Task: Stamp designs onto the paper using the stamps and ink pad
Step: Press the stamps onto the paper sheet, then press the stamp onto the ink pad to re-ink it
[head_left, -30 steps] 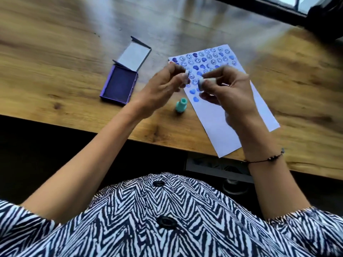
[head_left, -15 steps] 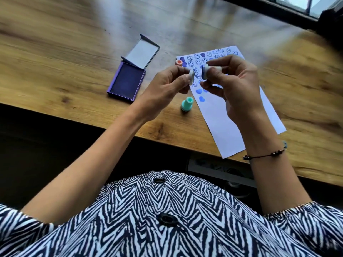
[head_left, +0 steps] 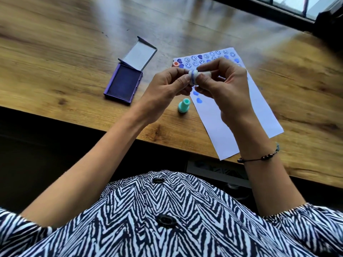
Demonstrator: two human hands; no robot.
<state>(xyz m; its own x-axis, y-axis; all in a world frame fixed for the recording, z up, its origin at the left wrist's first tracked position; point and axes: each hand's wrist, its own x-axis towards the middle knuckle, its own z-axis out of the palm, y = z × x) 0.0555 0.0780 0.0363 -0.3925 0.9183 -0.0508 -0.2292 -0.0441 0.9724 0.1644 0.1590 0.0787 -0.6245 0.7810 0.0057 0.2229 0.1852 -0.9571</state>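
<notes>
Both hands [head_left: 194, 86] pinch white stamp [head_left: 193, 77] above paper [head_left: 220, 117].

We see a wooden table [head_left: 55, 58] with brown grain and knots, its near edge running diagonally across the frame. Pale daylight glares off the far tabletop. We note a dark-framed window [head_left: 289, 8] top right, bright outside. Below the table edge the space is dark; a metal bracket [head_left: 213, 171] shows under the edge, details unclear
</notes>
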